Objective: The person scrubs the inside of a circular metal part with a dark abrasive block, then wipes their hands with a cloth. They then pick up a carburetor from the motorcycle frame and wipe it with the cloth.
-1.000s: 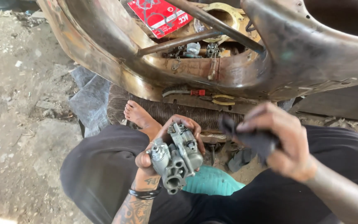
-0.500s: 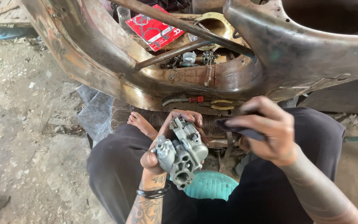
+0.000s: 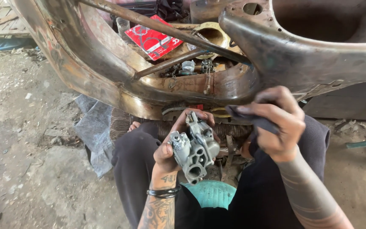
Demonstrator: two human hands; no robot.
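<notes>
My left hand [image 3: 172, 144] grips a grey cast-metal carburettor body [image 3: 195, 148] in front of my lap, its round ports facing me. My right hand [image 3: 276, 123] is raised just to the right of it, fingers pinched on a dark rag or strip [image 3: 250, 118] whose end sticks out to the left, a short gap from the metal part. I sit low with my knees apart in dark trousers; a black band circles my left wrist.
A big rusty metal frame [image 3: 106, 80] arches in front of me. Inside it lie a red flat packet [image 3: 153, 40], small metal parts [image 3: 195, 68] and a yellowish ring. A teal stool [image 3: 210, 193] shows between my legs. Grey plastic sheet [image 3: 92, 127] on dirt ground left.
My right hand with the dark rag has lifted and come closer to the carburettor. My left hand has kept the part and turned it slightly. The view has shifted so the frame looks lower.
</notes>
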